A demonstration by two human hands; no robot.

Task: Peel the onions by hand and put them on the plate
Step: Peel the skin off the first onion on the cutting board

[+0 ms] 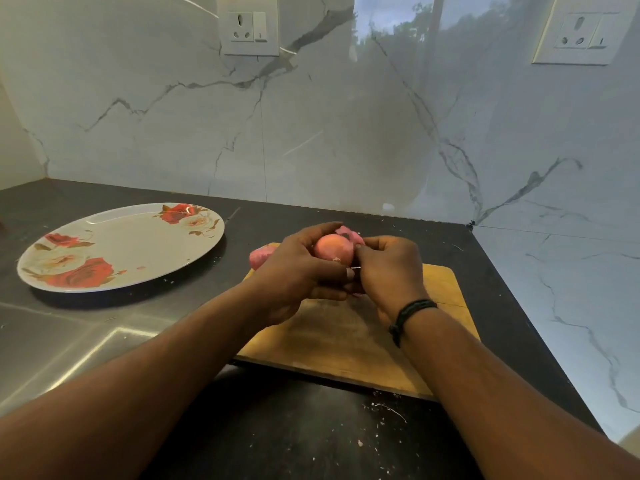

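Note:
A pink-red onion (333, 248) is held above the wooden cutting board (349, 344). My left hand (298, 271) grips it from the left, fingers curled over its top. From the right, my right hand (388, 271) pinches at the onion's skin near its lower end. Another onion (260, 256) lies on the board's far left corner, partly hidden by my left hand. A third pink piece (348, 233) shows just behind the held onion. The white plate with red roses (138, 244) sits to the left on the dark counter, bearing only a tiny pink scrap.
The marble wall runs along the back and right side, with two sockets (248, 26) (585, 31) high up. A steel sink drainboard (69, 341) lies at the near left. Small peel flecks (384, 410) dot the dark counter in front of the board.

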